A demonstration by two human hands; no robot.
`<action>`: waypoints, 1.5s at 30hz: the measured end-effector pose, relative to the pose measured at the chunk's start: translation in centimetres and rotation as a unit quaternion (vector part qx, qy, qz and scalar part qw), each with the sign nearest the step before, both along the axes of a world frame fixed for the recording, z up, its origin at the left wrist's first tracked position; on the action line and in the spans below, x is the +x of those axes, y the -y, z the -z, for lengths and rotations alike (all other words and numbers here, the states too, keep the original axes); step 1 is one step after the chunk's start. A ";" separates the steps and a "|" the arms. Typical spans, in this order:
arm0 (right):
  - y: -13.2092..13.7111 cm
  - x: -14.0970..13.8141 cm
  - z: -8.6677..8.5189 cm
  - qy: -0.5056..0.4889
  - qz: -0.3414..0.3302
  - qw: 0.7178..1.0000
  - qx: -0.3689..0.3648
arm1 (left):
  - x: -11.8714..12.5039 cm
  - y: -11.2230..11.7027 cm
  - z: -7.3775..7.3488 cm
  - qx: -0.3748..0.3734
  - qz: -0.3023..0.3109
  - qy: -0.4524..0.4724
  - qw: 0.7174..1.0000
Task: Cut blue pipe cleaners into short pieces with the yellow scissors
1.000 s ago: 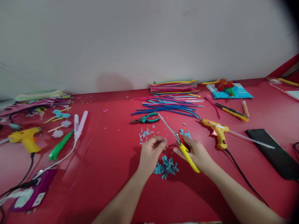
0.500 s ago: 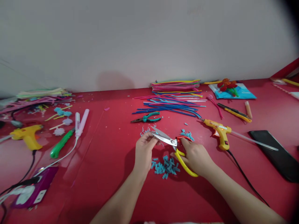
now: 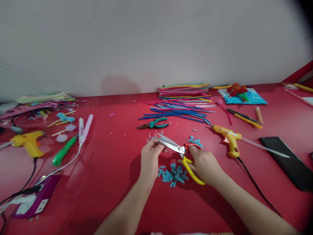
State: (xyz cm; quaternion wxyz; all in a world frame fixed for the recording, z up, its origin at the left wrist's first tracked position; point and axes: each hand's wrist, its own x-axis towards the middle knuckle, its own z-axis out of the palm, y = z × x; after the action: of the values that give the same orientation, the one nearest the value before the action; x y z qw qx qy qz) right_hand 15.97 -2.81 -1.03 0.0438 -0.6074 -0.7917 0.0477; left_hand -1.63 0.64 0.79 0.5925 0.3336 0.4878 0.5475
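Note:
My right hand (image 3: 204, 164) grips the yellow and red handles of a pair of scissors (image 3: 174, 147), whose steel blades point left. My left hand (image 3: 150, 158) is pinched at the blade tips, its fingers closed on something too small to make out. Below the blades lies a heap of short blue cut pieces (image 3: 172, 173) on the red table (image 3: 117, 169). A smaller cluster of blue bits (image 3: 196, 141) sits just beyond my right hand.
Green-handled pliers (image 3: 154, 124) and a spread of coloured pipe cleaners (image 3: 181, 104) lie further back. A yellow glue gun (image 3: 228, 138) with its cord is at right, beside a black slab (image 3: 288, 161). At left are another glue gun (image 3: 28, 142), a green tool (image 3: 64, 150) and a pink-white iron (image 3: 84, 129).
The scissors swung from pointing up and away to pointing left across my left hand's fingertips. My left hand shifted slightly left to meet the blade tips. Since half a second ago nothing has visibly moved.

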 end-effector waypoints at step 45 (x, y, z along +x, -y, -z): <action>-1.3 -1.3 -2.3 -0.513 0.135 0.824 -0.200 | 1.0 0.9 0.3 -0.020 0.253 -0.103 0.962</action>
State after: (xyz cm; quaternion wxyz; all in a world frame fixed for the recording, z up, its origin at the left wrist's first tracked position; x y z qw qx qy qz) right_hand 14.70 -1.50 1.24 0.3269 -0.5913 -0.5385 0.5036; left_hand -0.58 -0.30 0.51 0.6647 0.4885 0.4572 0.3324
